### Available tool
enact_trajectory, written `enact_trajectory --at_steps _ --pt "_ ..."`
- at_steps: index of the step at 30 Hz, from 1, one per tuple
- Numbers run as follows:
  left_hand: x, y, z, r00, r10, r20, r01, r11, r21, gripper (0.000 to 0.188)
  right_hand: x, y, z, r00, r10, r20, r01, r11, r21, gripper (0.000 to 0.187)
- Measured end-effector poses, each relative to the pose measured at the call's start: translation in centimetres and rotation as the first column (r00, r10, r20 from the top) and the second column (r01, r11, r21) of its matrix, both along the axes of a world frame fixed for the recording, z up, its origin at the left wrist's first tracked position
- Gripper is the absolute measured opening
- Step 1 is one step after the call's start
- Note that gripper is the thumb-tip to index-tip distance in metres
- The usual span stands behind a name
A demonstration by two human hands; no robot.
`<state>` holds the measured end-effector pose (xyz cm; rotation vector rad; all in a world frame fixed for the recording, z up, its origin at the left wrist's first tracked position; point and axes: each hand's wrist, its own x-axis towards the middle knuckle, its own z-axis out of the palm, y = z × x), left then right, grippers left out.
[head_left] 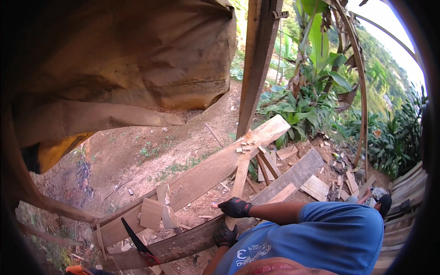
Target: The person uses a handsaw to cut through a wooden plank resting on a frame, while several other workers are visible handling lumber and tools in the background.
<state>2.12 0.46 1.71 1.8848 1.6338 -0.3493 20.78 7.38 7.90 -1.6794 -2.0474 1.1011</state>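
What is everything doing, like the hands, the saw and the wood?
Right hand: gloved, at the pale strip, grip unclear
Left hand: gloved, near the strip's lower end, grip unclear
Pale strip: slanting
Saw: resting on the dark plank, not held
Long board: slanting, dusty
Small blocks: loose, on wood
Tarp: hanging, creased

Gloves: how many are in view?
2, both dark: the right glove, over the narrow board, and the left glove, lower in the picture. Others may be hidden.
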Motion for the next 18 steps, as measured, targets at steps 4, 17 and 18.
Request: enact_trajectory --at_steps 4,17,18 --pt "-0.7 -1.2 -4.4 0.999 -0.025 0.045 0.017 0.987 0.162 0.089 0.2 -0.5 1.6 1.000 0.000 0.027 0.002 0.997 -0.083 0.046" --pt "-1.7 -1.3 -10.0 0.929 -0.056 0.367 -0.012 0.984 0.180 0.080 3.0 -6.4 -0.1 0.970 0.041 -0.239 -0.034 0.999 0.030 0.049" --pt "-1.3 -1.6 -9.6 0.950 -0.075 0.304 0.006 0.975 0.221 0.082 3.2 -6.0 -0.5 0.985 0.020 -0.171 -0.017 1.000 0.017 0.048"
